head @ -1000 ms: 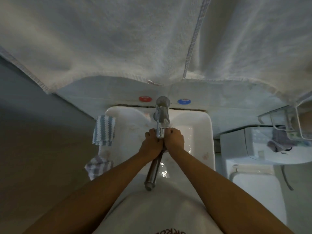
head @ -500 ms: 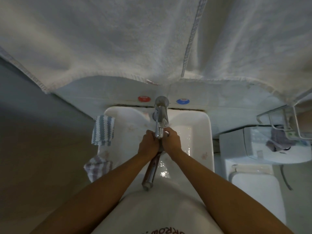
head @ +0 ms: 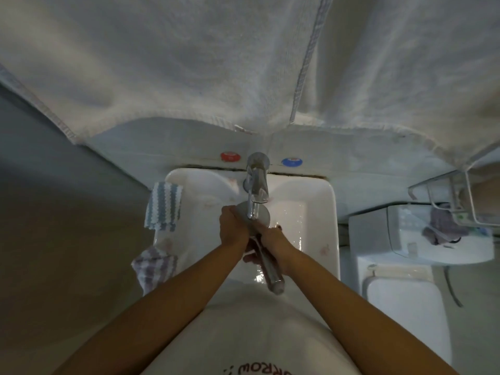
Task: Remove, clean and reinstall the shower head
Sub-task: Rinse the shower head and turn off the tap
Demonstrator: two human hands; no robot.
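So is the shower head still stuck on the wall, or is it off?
Off. Both hands, left hand and right hand, hold the shower head over the sink, under the tap.

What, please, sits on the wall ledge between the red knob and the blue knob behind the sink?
In the head view, the chrome faucet rises between the red knob and the blue knob, its spout reaching out over the shower head held in both hands.

A single head-worn camera looks steeply down from close above the white basin [head: 322,212], facing the wall behind it. A hanging towel [head: 189,63] fills the upper frame; the wide lens bends the edges.
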